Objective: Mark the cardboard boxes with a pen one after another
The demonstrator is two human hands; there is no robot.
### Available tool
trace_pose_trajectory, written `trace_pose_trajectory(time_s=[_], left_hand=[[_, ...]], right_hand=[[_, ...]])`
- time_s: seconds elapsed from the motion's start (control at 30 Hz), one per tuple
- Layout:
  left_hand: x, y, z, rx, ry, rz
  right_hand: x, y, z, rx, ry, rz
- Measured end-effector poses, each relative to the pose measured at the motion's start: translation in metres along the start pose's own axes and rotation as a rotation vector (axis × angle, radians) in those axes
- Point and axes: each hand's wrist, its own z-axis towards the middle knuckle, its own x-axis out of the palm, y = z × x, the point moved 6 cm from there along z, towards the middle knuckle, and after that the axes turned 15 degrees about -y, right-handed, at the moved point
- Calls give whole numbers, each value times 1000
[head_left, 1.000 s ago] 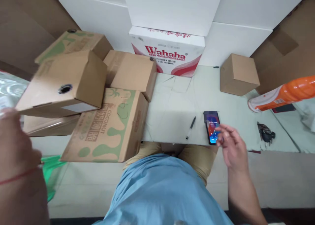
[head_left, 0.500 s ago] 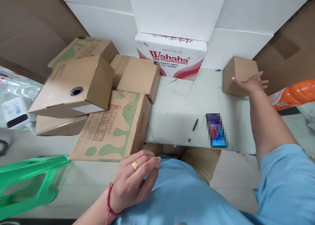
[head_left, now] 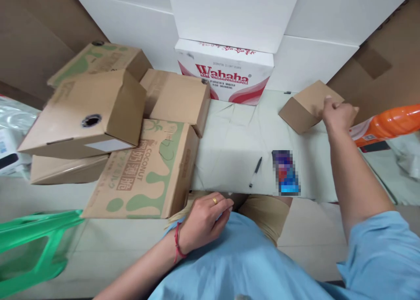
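At the right of the table, my right hand [head_left: 339, 114] grips the near right side of a small plain cardboard box [head_left: 310, 103]. The thumb lies over its top, and the other fingers are curled, partly hidden. The box sits turned at an angle, one corner toward the phone side. My left hand [head_left: 208, 217], wearing a ring and a red string bracelet, rests before my belly at the table's front edge. Its fingers are loosely curled together with nothing visible in them. A pen [head_left: 256, 172] and a phone [head_left: 285, 173] with a blurred screen lie between the hands.
Several cardboard boxes are piled at left, with a coconut carton [head_left: 141, 173] in front. A white Wahaha carton [head_left: 225, 74] stands at the back wall. An orange bottle [head_left: 387, 125] juts in beside my right wrist. A green plastic stool [head_left: 36, 252] stands at lower left.
My right hand has gone from spread fingers against the small box to a curled grip, and the box has turned and shifted left. My left hand has moved right, nearer my belly's middle.
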Motion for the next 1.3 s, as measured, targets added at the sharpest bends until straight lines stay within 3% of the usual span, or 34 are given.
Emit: trace_pose_trajectory(time_s=[0.1,0.27,0.43,0.67,0.93,1.03,1.17,1.3], left_hand=[[0,3,-2,-14,-4,7],[1,10,-11,-49,18,24],[4,19,-21,-131,62,2],[16,22,-14,-200,35,-90],[24,29,-16,-277,-9,-84],[18,34,-19,-327,-103,-28],[6,30,-16,-287,-219,26],[-8,10,-10,-98,-340,128]], right_hand=[[-2,10,3,61,20,58],[14,47,-14,-8,280,149],[6,72,-60,-183,256,221],[-38,120,-156,-459,206,562],[-53,182,-170,-487,197,684],[-71,200,-196,-517,196,710],[-111,206,-251,-579,192,776],[-139,185,-284,-578,137,804]])
